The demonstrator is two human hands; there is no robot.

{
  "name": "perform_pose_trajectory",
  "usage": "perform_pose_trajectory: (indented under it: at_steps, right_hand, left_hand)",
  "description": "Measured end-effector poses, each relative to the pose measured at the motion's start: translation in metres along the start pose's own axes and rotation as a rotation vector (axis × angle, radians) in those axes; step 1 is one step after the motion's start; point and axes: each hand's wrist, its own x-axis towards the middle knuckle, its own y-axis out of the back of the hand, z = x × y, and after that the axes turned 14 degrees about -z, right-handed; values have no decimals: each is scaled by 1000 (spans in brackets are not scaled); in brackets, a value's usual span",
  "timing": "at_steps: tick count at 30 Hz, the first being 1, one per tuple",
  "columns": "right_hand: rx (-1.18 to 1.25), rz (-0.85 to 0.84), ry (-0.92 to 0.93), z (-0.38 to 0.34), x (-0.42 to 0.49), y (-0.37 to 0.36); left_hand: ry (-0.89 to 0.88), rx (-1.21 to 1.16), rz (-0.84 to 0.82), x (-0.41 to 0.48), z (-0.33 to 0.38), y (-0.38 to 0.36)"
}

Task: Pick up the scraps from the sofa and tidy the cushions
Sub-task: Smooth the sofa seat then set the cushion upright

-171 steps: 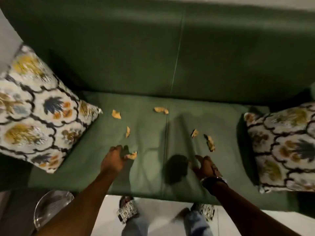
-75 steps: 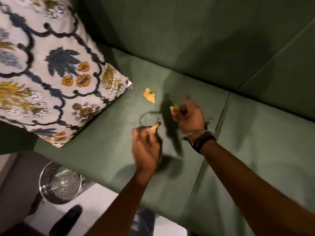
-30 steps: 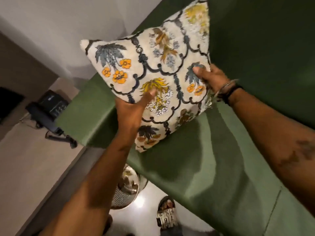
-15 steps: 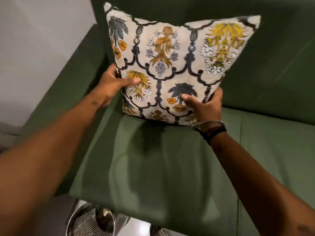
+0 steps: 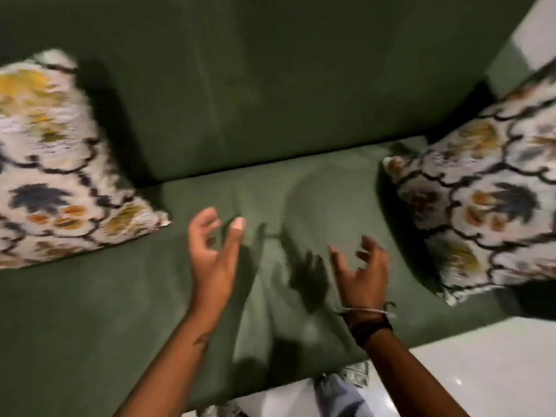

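Observation:
The green sofa [image 5: 270,109] fills the view, and I see no scraps on its seat. A floral patterned cushion [image 5: 57,173] leans at the left end against the backrest. A second floral cushion [image 5: 493,206] lies at the right end, tilted toward the armrest. My left hand [image 5: 213,254] hovers over the middle of the seat with fingers spread and nothing in it. My right hand [image 5: 361,272], with bracelets on the wrist, hovers beside it, also holding nothing, closer to the right cushion. The picture is blurred by motion.
White floor [image 5: 481,365] shows at the lower right past the sofa's front edge. My legs and patterned sandals [image 5: 355,377] stand close to that edge. A pale wall strip [image 5: 529,34] is at the top right.
Both hands have let go of the left cushion, which now rests against the backrest. The view has swung right to the middle of the sofa, bringing the right cushion into sight.

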Motion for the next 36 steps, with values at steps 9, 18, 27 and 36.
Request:
perform_pose_trajectory:
  at_steps: [9,18,27,36]
  right_hand:
    - [372,360,-352,124,77,213]
    - [556,258,-181,115,116,235]
    - [399,-374,211,19,223,221]
    - [59,-304,137,-19,234,163]
  left_hand:
    - [148,99,-945,82,61,-339]
    - [133,94,-938,105,68,-380]
    - [-85,-4,-237,65,60,-223]
    - [104,95,-152,63,57,-185]
